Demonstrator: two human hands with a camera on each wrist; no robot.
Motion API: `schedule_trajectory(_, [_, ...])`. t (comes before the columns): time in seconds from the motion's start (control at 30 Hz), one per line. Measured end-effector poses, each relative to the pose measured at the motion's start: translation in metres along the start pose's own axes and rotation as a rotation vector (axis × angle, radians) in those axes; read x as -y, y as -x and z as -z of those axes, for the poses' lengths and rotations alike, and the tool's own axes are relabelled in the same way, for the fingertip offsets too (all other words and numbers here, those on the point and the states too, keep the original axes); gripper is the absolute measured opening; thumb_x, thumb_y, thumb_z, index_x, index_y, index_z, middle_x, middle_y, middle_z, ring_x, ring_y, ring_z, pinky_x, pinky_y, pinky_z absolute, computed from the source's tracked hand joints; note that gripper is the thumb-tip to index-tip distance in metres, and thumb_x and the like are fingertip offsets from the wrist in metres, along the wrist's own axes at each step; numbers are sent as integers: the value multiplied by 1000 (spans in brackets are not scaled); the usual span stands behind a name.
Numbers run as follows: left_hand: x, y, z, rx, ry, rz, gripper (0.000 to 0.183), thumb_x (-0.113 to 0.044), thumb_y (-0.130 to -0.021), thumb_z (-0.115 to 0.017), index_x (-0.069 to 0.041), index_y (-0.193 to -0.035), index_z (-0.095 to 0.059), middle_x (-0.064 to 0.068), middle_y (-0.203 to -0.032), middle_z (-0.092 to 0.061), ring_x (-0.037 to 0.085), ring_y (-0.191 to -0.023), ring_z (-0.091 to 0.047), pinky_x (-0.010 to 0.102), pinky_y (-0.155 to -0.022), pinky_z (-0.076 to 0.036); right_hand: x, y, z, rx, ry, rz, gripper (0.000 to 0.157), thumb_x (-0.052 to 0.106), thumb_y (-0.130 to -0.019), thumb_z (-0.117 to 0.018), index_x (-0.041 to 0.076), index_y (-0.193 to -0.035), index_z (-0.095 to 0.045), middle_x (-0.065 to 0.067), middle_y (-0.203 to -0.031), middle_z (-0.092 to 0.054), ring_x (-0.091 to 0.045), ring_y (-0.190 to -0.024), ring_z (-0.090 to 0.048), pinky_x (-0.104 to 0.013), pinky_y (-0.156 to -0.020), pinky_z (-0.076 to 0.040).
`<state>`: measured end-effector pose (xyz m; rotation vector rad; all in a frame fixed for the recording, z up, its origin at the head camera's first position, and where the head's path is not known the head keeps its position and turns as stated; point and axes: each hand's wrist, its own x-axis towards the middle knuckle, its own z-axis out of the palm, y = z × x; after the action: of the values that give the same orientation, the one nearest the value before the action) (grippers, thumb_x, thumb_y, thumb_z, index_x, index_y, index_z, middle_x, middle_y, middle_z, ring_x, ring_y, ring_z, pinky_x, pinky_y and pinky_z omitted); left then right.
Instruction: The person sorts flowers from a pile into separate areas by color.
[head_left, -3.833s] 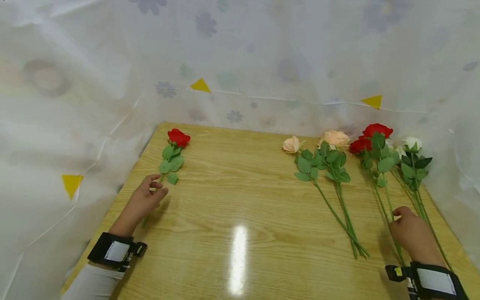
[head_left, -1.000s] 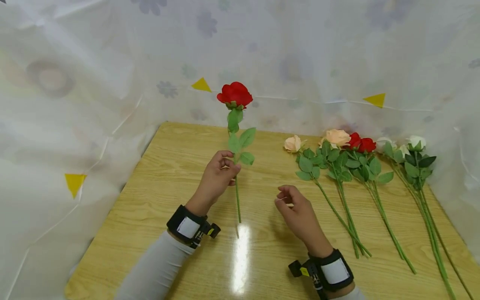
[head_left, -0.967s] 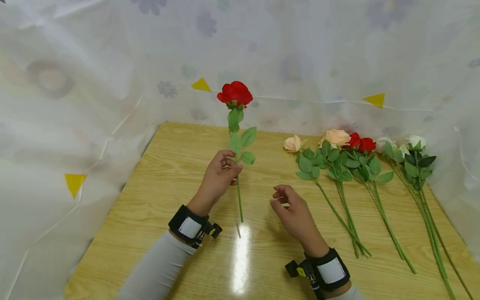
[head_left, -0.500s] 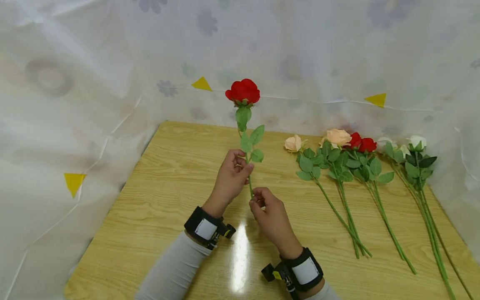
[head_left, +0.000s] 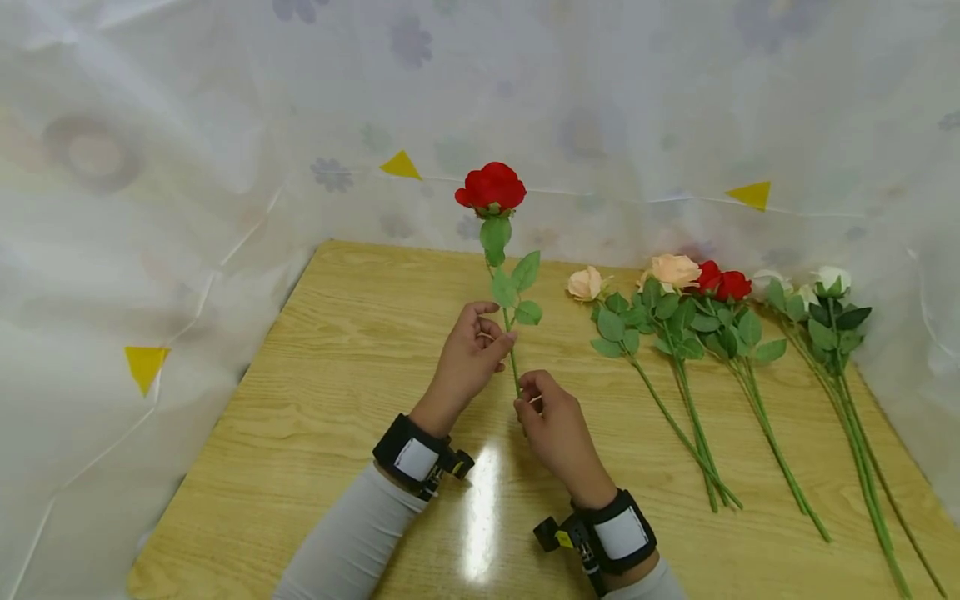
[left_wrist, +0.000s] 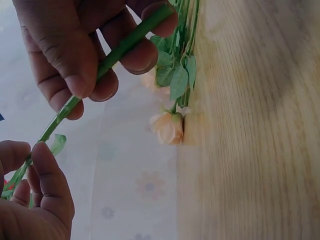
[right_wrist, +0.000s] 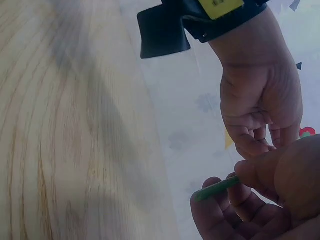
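A red rose (head_left: 491, 187) on a green leafy stem is held upright above the middle of the table. My left hand (head_left: 467, 354) pinches the stem just below the leaves, between thumb and forefinger. Lower down, my right hand (head_left: 553, 425) grips the same stem near its bottom end. Seen from the left wrist, the right hand (left_wrist: 95, 45) has the stem lying across its fingers under the thumb, and the left thumb (left_wrist: 50, 175) is further along it. The right wrist view shows the cut stem end (right_wrist: 215, 189) poking out past the right fingers.
Along the right side of the wooden table (head_left: 337, 467) lie peach roses (head_left: 673, 272), two red roses (head_left: 732, 286) and white roses (head_left: 831, 280), stems toward me. A patterned white curtain (head_left: 585, 100) with yellow triangles (head_left: 748, 196) closes off the back and sides.
The red rose, earlier lying at the table's left, has been lifted and carried to the middle by my left hand. My right hand left the red roses at right and took the stem's lower part.
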<state>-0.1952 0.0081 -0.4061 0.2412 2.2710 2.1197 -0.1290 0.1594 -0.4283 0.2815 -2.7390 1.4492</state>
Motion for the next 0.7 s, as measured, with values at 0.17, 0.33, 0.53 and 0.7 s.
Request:
schedule_trajectory(0.17, [9, 3, 12, -11, -39, 52, 47, -24, -89, -64, -23, -131, -43, 7, -95, -55, 31, -75, -58, 49, -67, -54, -19, 4, 16, -12, 32, -50, 17, 8, -92, -57, 8, -108, -55, -8, -88, -60, -14, -62, -55, -33, -50, -47])
schedule_trajectory(0.33, [22, 14, 37, 3, -91, 110, 46, -23, -90, -62, -19, -132, -43, 9, -96, -55, 24, -70, -55, 54, -71, -52, -49, 19, 59, -37, 169, -68, 19, 7, -92, -55, 3, -111, -53, -13, -91, -60, -14, -61, -53, -33, -48, -45])
schedule_trajectory(0.53, [41, 26, 87, -14, -175, 161, 48, -22, -91, -61, -11, -134, -41, 14, -97, -53, 34, -80, -57, 52, -71, -53, -83, 35, 129, -87, 352, -149, 27, 10, -95, -49, -5, -117, -50, -23, -98, -59, -18, -64, -54, -34, -49, -43])
schedule_trajectory(0.7, [47, 38, 127, -31, -264, 180, 52, -23, -92, -59, -4, -136, -39, 16, -98, -54, 36, -81, -57, 44, -68, -53, -114, 38, 178, -71, 461, -262, 33, 12, -96, -42, -12, -119, -45, -35, -103, -56, -20, -57, -52, -34, -45, -40])
